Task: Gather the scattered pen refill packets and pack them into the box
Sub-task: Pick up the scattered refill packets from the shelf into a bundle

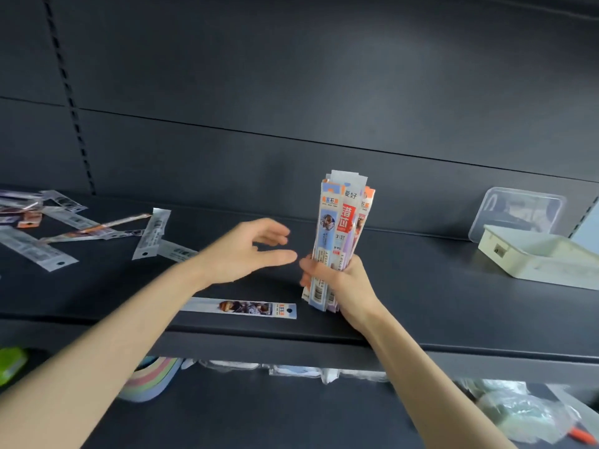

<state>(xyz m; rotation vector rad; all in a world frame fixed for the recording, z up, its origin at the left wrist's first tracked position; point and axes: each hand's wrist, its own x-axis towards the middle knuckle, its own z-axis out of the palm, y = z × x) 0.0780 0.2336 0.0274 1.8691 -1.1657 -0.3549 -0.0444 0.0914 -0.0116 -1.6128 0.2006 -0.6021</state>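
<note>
A bundle of packets is held upright just right of the middle of the frame, its lower end gripped by the right hand, whose fingers are curled round it. The bottom of the bundle is seen close to the dark shelf; whether it touches cannot be told. The left hand is kept just left of the bundle, spread and empty, with fingers straight and the thumb apart — nothing is touched by it.

One single packet is laid flat near the shelf's front edge, below the left hand. More loose packets are scattered at the left of the frame, some overlapping. At the right edge an open pale box is set on the shelf — a clear lid is propped behind it against the back panel.
</note>
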